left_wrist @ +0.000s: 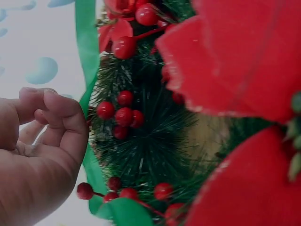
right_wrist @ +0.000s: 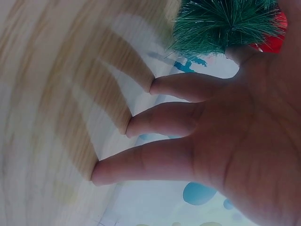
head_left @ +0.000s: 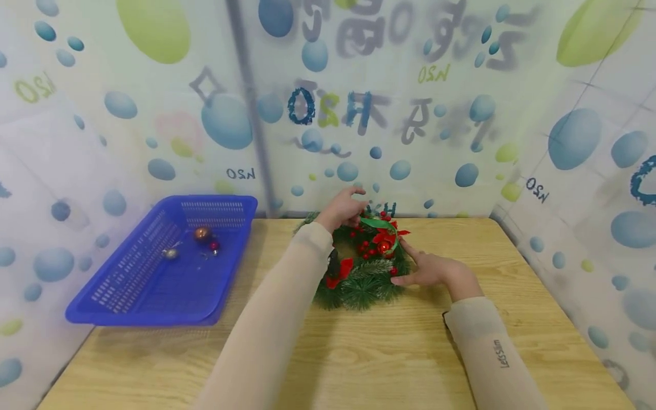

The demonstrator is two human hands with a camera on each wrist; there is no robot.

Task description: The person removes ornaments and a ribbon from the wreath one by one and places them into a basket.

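The green wreath (head_left: 361, 293) lies on the far part of the surface (head_left: 359, 359), near the middle, its dark needles set with red petals (head_left: 339, 273), clusters of red berries (head_left: 365, 247) and a shiny red bauble (head_left: 384, 246). A green ribbon (head_left: 376, 223) curves over its upper right part, by the bauble. The left hand (head_left: 344, 209) is at the wreath's upper left, just beside the ribbon's near end; its grip is drawn in, the fingers curled towards the thumb, and in the left wrist view the ribbon passes behind them, so I cannot tell whether they have hold of it. The right hand (head_left: 433, 269) is at the wreath's right side, its grip spread wide with nothing held: in the right wrist view three fairly straight fingers (right_wrist: 162, 116) rest their tips on the surface, beside the needles. Both forearms wear pale sleeves (head_left: 279, 310), the right one lettered. Well to the left of the wreath stands a blue basket (head_left: 220, 285) with perforated sides, holding a copper-coloured ball (head_left: 202, 234), a small red ball (head_left: 214, 246) and a silvery ball (head_left: 171, 253). Around the surface hang pale sheets (head_left: 205, 74) printed with blue and green drops.
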